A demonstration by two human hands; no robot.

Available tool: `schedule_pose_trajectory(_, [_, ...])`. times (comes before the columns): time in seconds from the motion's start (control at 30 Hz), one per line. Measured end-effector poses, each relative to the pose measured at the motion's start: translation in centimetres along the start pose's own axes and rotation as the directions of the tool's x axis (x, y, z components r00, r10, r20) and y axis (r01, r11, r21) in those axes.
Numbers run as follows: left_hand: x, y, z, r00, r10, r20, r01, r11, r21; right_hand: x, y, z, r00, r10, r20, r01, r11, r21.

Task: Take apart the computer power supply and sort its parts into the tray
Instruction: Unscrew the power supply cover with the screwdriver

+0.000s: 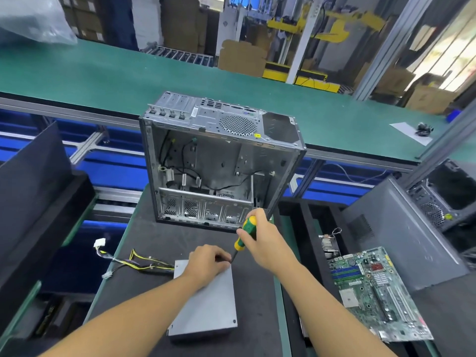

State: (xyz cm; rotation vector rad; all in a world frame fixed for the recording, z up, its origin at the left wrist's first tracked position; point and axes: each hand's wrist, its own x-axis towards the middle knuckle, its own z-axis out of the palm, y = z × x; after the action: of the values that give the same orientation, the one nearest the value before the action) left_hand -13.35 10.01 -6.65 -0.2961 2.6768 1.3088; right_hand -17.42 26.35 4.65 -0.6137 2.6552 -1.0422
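A grey metal power supply [208, 305] lies flat on the black mat, near the front edge. Its bundle of yellow and black cables [134, 264] trails off to the left and ends in a white plug. My left hand [208, 264] rests on the far corner of the power supply, its fingers curled beside the screwdriver tip. My right hand [260, 235] grips a green and yellow screwdriver [244, 234], whose tip points down at that far right corner. The screw itself is hidden by my fingers.
An emptied silver computer case [219, 163] stands upright just behind the power supply. A green motherboard [373, 292] lies in the black tray at the right, with a dark case panel [401, 233] beyond it. A black foam tray [38, 202] stands at the left.
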Motion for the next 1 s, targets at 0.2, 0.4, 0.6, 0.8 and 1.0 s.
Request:
schedule_pose_trajectory(0.2, [-0.27, -0.08, 0.59, 0.998, 0.011, -0.062, -0.011, 1.000, -0.007, -0.08, 0.09, -0.05, 1.000, 0.004, -0.003, -0.004, 0.999, 0.032])
schedule_pose_trajectory(0.4, [-0.24, -0.12, 0.51, 0.997, 0.036, -0.062, -0.036, 0.999, 0.011, -0.03, 0.06, 0.09, 1.000, 0.007, -0.018, -0.006, 0.999, 0.036])
schedule_pose_trajectory(0.6, [-0.28, -0.25, 0.44, 0.997, 0.048, -0.054, -0.048, 0.999, 0.010, 0.23, -0.20, 0.15, 1.000, 0.002, -0.021, -0.002, 0.999, 0.040])
schedule_pose_trajectory(0.8, [-0.18, -0.31, 0.57, 0.996, 0.056, -0.063, -0.054, 0.998, 0.042, 0.21, -0.24, 0.24, 1.000, 0.007, -0.023, -0.007, 1.000, 0.021])
schedule_pose_trajectory(1.0, [-0.10, -0.41, 0.64, 0.996, 0.052, -0.066, -0.050, 0.998, 0.039, 0.27, -0.35, 0.23, 1.000, 0.013, -0.015, -0.013, 1.000, -0.006])
